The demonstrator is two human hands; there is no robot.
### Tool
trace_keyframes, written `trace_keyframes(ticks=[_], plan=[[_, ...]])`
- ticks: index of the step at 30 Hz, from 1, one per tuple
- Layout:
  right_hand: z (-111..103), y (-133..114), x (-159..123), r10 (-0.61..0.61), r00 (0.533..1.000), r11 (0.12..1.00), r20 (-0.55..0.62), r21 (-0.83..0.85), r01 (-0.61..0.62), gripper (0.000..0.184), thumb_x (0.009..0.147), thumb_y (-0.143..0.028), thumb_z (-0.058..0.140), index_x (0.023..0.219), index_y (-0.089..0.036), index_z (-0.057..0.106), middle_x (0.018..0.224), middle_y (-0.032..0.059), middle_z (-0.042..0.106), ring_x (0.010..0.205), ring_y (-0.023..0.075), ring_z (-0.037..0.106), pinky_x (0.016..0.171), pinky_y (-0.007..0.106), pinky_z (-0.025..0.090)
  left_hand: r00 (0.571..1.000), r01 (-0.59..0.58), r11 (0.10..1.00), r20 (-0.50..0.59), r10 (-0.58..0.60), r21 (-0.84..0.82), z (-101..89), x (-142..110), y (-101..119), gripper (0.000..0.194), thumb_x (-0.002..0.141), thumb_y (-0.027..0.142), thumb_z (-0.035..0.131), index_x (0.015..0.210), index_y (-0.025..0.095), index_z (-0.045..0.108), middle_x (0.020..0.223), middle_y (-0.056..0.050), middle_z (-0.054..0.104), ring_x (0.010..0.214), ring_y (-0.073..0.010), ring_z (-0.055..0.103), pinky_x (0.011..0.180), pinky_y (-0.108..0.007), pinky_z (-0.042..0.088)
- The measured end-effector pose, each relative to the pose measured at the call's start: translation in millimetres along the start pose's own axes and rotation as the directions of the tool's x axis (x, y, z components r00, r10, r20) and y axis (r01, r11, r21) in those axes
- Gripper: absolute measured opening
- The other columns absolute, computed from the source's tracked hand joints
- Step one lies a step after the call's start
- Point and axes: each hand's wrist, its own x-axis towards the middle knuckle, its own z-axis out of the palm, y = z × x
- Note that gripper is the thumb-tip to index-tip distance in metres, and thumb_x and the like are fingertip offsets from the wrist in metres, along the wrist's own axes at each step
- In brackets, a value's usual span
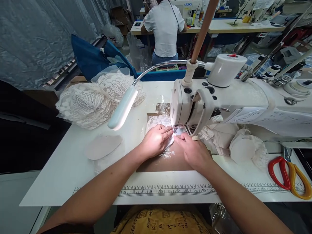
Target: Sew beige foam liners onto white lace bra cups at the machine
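A small white lace piece [158, 121] lies under the needle area of a white sewing machine [181, 104]. From the left, my left hand [156, 139] presses on the lace, its fingers close together and reaching to the presser foot [175, 131]. My right hand [195, 151] is on the other side, with thumb and forefinger closed at the edge of the lace just in front of the foot. What lies between those fingertips is partly hidden. Beneath both hands a brown sheet [168, 162] with shiny clear tape covers the machine bed.
A lace heap [97, 100] lies at the back left, with an oval pale pad [103, 147] nearer. A lamp [123, 109] hangs over the table. Sewn pieces [246, 148] and scissors [290, 175] lie right. A ruler strip [170, 190] runs along the front. A person [164, 29] sits beyond.
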Motion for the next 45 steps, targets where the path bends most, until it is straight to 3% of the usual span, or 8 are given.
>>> trace_keyframes(ticks=[5,14,25,29,32,37,41,45], plan=[[3.0,5.0,-3.4,-0.010,1.000,0.998,-0.002,0.065,0.010,0.062,0.076,-0.001,0.041,0.130,-0.027,0.058,0.101,0.0071,0.060,0.077,0.0187,0.051,0.059,0.028,0.032,0.992,0.110,0.987,0.042,-0.116,0.116,0.7,2.0,5.3,0.029,0.097,0.026,0.044,0.109,0.015,0.068,0.113,-0.012,0.068,0.087,-0.0228,0.056,0.075,-0.037,0.043],[6.3,10.1,-4.7,-0.053,0.994,0.981,-0.098,0.178,0.070,0.049,0.082,-0.004,0.040,0.119,-0.024,0.064,0.090,0.0039,0.057,0.066,0.0146,0.046,0.056,0.026,0.031,0.973,0.228,0.952,-0.024,-0.228,0.205,5.1,-5.8,8.8,0.035,0.096,0.028,0.044,0.127,0.022,0.058,0.135,-0.008,0.056,0.124,-0.0322,0.045,0.092,-0.048,0.040],[8.2,13.2,-5.0,-0.039,0.988,0.958,-0.149,0.276,0.079,0.037,0.088,-0.013,0.041,0.111,-0.022,0.070,0.097,0.0060,0.065,0.081,0.0177,0.060,0.065,0.026,0.042,0.897,0.440,0.897,0.050,-0.439,-0.027,-16.1,-16.6,-0.6,0.039,0.082,0.014,0.051,0.114,0.026,0.069,0.140,-0.005,0.054,0.136,-0.0382,0.036,0.107,-0.069,0.024],[9.7,15.6,-6.7,-0.034,0.983,0.939,-0.178,0.332,0.092,0.034,0.091,-0.017,0.041,0.108,-0.022,0.071,0.105,0.0066,0.068,0.088,0.0194,0.062,0.071,0.029,0.046,0.945,0.247,0.945,0.269,-0.187,-0.213,-35.1,-35.3,14.0,0.033,0.077,0.011,0.055,0.098,0.028,0.075,0.135,-0.001,0.059,0.137,-0.0341,0.039,0.111,-0.068,0.018],[11.2,17.3,-7.8,-0.005,0.982,0.923,-0.189,0.378,0.078,0.033,0.092,-0.019,0.041,0.107,-0.021,0.070,0.107,0.0058,0.070,0.092,0.0202,0.063,0.076,0.030,0.047,0.955,0.021,0.944,0.287,0.079,-0.330,-41.8,-50.3,34.9,0.034,0.080,0.008,0.054,0.097,0.030,0.073,0.128,0.003,0.064,0.135,-0.0281,0.043,0.114,-0.064,0.016],[12.5,18.7,-10.2,0.029,0.976,0.907,-0.214,0.416,0.064,0.031,0.092,-0.019,0.043,0.107,-0.022,0.069,0.106,0.0035,0.072,0.092,0.0183,0.064,0.077,0.029,0.047,0.992,0.110,0.963,0.086,-0.091,-0.247,-33.2,-52.7,49.5,0.034,0.091,0.016,0.046,0.121,0.018,0.063,0.132,-0.008,0.060,0.129,-0.0250,0.049,0.109,-0.049,0.038],[8.4,16.2,-11.1,-0.073,0.974,0.938,-0.213,0.317,0.140,0.036,0.090,-0.014,0.043,0.116,-0.021,0.066,0.110,0.0052,0.069,0.094,0.0187,0.061,0.077,0.028,0.044,0.986,0.111,0.988,0.140,-0.096,-0.105,-20.1,-35.5,44.1,0.031,0.094,0.022,0.047,0.119,0.015,0.064,0.132,-0.011,0.060,0.128,-0.0286,0.049,0.106,-0.051,0.040],[4.0,11.8,-10.3,-0.110,0.988,0.990,-0.109,0.080,0.120,0.039,0.088,-0.009,0.042,0.115,-0.021,0.067,0.091,0.0057,0.066,0.077,0.0192,0.054,0.066,0.030,0.035,0.981,0.077,0.995,0.183,-0.063,-0.071,-15.6,-22.3,38.9,0.031,0.093,0.022,0.047,0.119,0.017,0.064,0.134,-0.009,0.059,0.126,-0.0278,0.051,0.103,-0.049,0.044]])
